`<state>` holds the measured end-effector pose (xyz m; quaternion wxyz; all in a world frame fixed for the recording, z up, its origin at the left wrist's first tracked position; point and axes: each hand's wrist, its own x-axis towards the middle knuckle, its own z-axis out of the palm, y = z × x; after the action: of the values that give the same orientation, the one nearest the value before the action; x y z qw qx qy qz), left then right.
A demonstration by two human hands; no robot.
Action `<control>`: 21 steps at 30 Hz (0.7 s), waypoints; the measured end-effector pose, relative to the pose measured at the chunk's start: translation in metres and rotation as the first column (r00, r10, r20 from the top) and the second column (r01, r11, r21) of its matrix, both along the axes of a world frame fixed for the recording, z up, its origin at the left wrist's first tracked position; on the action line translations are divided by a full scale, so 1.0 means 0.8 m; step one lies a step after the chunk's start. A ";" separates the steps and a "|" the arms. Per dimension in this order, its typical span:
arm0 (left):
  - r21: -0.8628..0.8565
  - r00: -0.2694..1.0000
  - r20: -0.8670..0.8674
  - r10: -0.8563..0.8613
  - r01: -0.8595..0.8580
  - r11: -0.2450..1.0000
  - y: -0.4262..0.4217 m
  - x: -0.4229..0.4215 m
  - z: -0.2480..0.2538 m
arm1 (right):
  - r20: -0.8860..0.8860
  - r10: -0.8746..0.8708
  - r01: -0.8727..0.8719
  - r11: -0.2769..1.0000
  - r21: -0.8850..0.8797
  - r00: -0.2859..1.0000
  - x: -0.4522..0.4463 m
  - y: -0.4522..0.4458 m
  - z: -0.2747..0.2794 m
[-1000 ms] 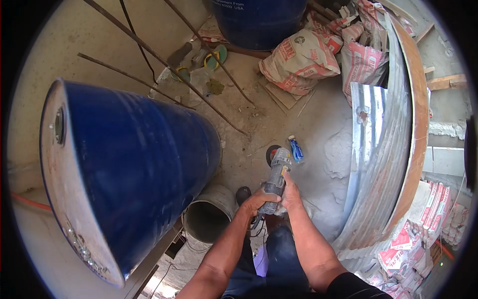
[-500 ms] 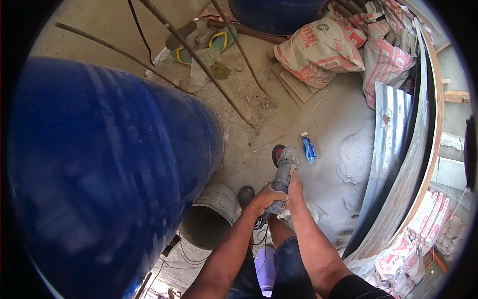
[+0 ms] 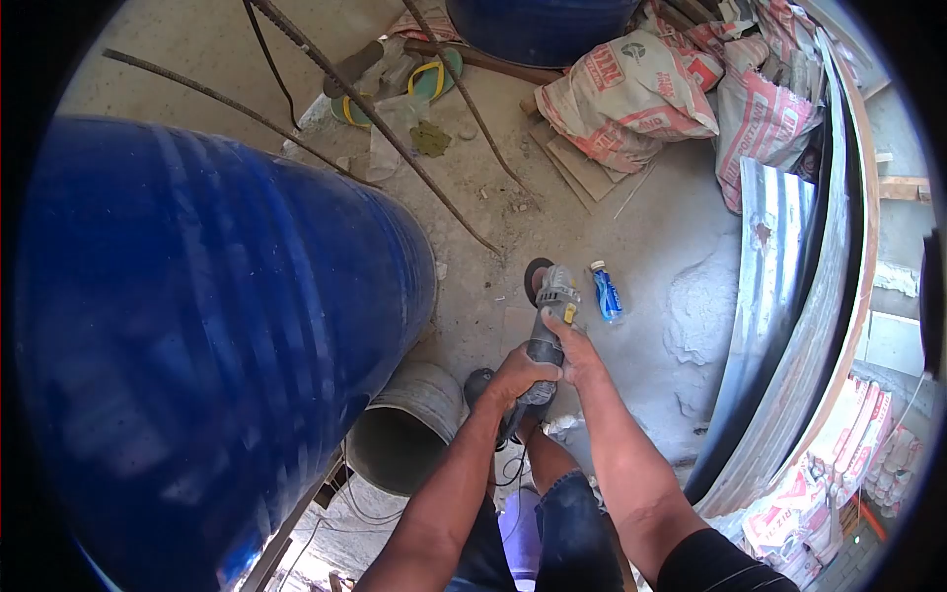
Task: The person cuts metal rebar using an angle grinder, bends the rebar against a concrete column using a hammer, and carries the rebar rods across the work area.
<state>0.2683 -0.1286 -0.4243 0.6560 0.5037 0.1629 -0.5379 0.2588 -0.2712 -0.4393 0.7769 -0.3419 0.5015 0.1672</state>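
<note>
Both hands are on a grey angle grinder (image 3: 548, 340), held over the floor in front of my legs. My left hand (image 3: 518, 377) is wrapped round the rear of its body. My right hand (image 3: 572, 345) grips the body nearer the head, by a yellow patch. A dark, reddish disc (image 3: 537, 281) shows at the tool's far end; whether it touches the floor I cannot tell. Just right of the grinder's head lies a blue-labelled plastic bottle (image 3: 606, 293). A dark cable hangs from the grinder between my legs.
A large blue drum (image 3: 227, 316) fills the left, with a grey bucket (image 3: 409, 429) beside it. Steel bars (image 3: 395, 138) slant across the upper left near flip-flops (image 3: 435, 77). Cement bags (image 3: 631, 99) lie at the back. Curved corrugated sheets (image 3: 774, 335) stand on the right.
The view has shifted, bringing the blue drum closer. The grinder has turned slightly in my hands, and my right thumb now lies across its body. Both hands keep hold of it.
</note>
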 end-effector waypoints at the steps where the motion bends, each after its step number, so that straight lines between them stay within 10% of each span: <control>1: 0.006 1.000 -0.001 0.004 -0.004 1.000 -0.001 0.002 -0.003 | -0.014 0.062 -0.062 0.997 -0.034 0.998 -0.001 0.000 -0.008; 6: 0.151 0.807 0.261 -0.530 0.508 0.848 0.015 0.044 0.002 | -0.084 0.103 -0.110 0.990 -0.093 0.991 0.001 -0.003 -0.038; 8: 0.582 0.578 0.274 -0.769 0.537 0.611 0.026 0.116 0.074 | -0.058 0.174 -0.183 0.950 -0.252 0.983 0.002 -0.007 -0.046; 10: 0.816 0.611 0.541 -0.577 -0.217 0.535 0.049 0.160 0.085 | -0.085 0.270 -0.282 0.888 -0.363 0.959 0.011 -0.017 -0.053; 12: 0.545 0.387 0.836 -0.389 -0.669 0.505 0.061 0.221 0.126 | -0.141 0.401 -0.412 0.744 -0.526 0.905 0.023 -0.029 -0.052; 16: 0.057 0.162 0.984 0.075 -0.685 0.727 0.049 0.305 0.181 | -0.249 0.518 -0.558 0.613 -0.559 0.818 0.017 -0.057 -0.114; 21: -0.090 0.366 0.858 0.360 -0.583 0.807 0.057 0.348 0.166 | -0.303 0.549 -0.592 0.487 -0.642 0.779 0.014 -0.077 -0.160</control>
<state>0.5466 -0.0827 -0.2914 0.7126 0.7011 0.0233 0.0112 0.2697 -0.3326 -0.5670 0.4689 -0.7537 0.4052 0.2188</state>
